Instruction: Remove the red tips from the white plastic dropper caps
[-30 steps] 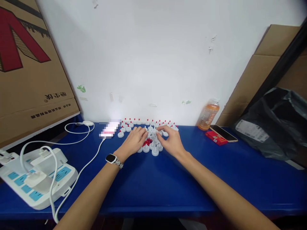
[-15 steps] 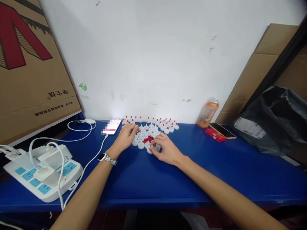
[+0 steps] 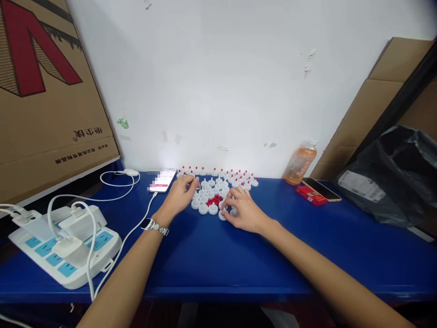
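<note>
Several small white plastic caps (image 3: 208, 195) lie clustered on the blue table (image 3: 218, 259) near the wall, around a little heap of red tips (image 3: 215, 200). Behind them stand caps fitted with red tips (image 3: 235, 175). My left hand (image 3: 180, 196), a watch on its wrist, rests at the cluster's left edge with fingertips on a cap. At the cluster's front right, my right hand (image 3: 243, 210) is curled, its fingertips pinching a white cap (image 3: 223, 215) against the table.
A lit phone (image 3: 161, 180) on a white cable lies left of the caps. A white power strip (image 3: 64, 246) with plugs sits front left, under a cardboard box (image 3: 44, 100). On the right are an orange drink bottle (image 3: 300, 161), another phone on a red pack (image 3: 317, 193) and a black bag (image 3: 392, 177).
My right hand drew back from the middle of the cluster to its front edge and closed on a cap. My left hand slid to the cluster's left edge.
</note>
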The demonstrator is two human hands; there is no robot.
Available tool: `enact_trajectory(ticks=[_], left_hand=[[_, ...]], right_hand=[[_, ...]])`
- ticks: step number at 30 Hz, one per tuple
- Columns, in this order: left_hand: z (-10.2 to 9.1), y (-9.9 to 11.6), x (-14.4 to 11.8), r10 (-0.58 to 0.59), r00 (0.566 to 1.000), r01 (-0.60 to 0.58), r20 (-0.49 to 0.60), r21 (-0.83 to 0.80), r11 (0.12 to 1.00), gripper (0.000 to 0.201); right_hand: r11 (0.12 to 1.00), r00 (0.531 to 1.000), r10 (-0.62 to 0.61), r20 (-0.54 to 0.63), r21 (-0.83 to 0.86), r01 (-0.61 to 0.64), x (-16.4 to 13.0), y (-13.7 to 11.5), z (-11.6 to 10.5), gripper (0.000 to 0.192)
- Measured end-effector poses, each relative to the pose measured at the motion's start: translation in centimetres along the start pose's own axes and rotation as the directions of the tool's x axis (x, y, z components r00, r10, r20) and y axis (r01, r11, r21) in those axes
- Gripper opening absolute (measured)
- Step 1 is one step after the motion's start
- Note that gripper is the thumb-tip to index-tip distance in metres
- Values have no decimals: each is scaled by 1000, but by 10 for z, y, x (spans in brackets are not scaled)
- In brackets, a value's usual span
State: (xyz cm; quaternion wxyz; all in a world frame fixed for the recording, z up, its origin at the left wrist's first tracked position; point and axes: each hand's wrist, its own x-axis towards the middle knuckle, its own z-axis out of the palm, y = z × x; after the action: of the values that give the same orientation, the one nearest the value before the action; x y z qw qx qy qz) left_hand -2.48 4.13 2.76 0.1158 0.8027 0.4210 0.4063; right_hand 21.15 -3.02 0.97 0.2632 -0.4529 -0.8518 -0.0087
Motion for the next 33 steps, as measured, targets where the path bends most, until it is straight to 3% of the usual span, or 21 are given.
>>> enact_trajectory(ticks=[4, 9, 12, 15, 21, 33], left_hand=[[2, -1, 0, 11, 1000, -11, -6, -9, 1000, 37], [5, 0, 0, 22, 1000, -22, 2, -10, 1000, 38], [7, -2, -1, 18, 1000, -19, 20, 29, 999, 39], [11, -5, -1, 38, 999, -40, 31, 45, 998, 40], [15, -9, 0, 58, 997, -61, 53, 52, 997, 40], [19, 0, -4, 62, 995, -66, 81, 46, 997, 39]], right_hand=[[994, 993, 105, -54, -16, -106, 20, 13, -1, 25], [895, 920, 391, -38, -218, -389, 102, 51, 9, 30], [817, 905, 421, -69, -405, -411, 150, 66, 27, 32], [763, 906, 414, -85, -509, -397, 175, 69, 49, 33], [760, 896, 426, -127, -487, -431, 176, 71, 71, 32], [801, 870, 466, -164, -341, -493, 169, 70, 56, 30]])
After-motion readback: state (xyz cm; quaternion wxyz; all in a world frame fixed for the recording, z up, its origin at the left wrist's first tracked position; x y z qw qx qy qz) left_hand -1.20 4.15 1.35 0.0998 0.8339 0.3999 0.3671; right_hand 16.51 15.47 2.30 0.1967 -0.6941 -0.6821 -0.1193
